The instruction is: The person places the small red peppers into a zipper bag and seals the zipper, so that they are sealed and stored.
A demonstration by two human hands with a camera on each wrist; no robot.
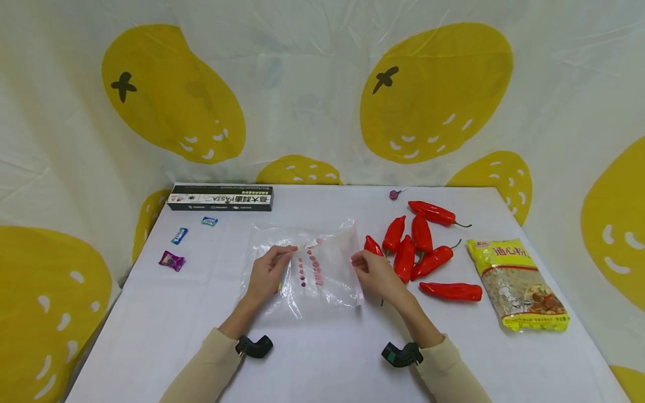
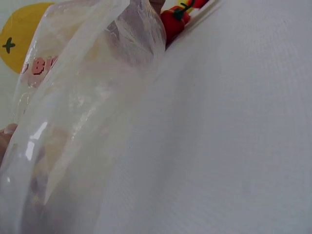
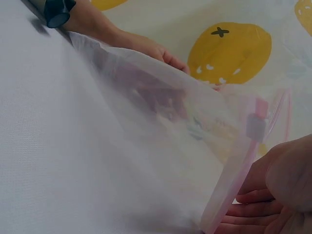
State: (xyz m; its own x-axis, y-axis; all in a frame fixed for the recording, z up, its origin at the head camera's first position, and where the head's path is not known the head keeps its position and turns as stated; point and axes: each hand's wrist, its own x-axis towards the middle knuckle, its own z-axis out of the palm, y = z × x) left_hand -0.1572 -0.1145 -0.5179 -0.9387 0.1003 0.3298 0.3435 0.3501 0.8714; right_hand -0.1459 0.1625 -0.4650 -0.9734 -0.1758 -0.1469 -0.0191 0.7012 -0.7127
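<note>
A clear zip bag (image 1: pixel 332 263) with pink printing lies across the middle of the table, partly lifted. Its pink zip edge (image 1: pixel 359 296) faces right, and a pale slider (image 3: pixel 256 126) shows on it in the right wrist view. My left hand (image 1: pixel 267 274) pinches the bag's upper film near the printing with thumb and forefinger. At the zip edge, my right hand (image 1: pixel 378 274) grips the plastic by its fingertips. A small yellow patch (image 1: pixel 278 287) shows through the film beside my left hand. Blurred purple shapes (image 3: pixel 163 100) show through it from the right wrist.
Several red peppers (image 1: pixel 422 234) lie right of the bag, close to my right hand. Beyond them is a yellow pasta packet (image 1: pixel 521 285). A lollipop (image 1: pixel 395 194) and black pasta box (image 1: pixel 220 197) sit at the back. Wrapped candies (image 1: pixel 172 261) lie left.
</note>
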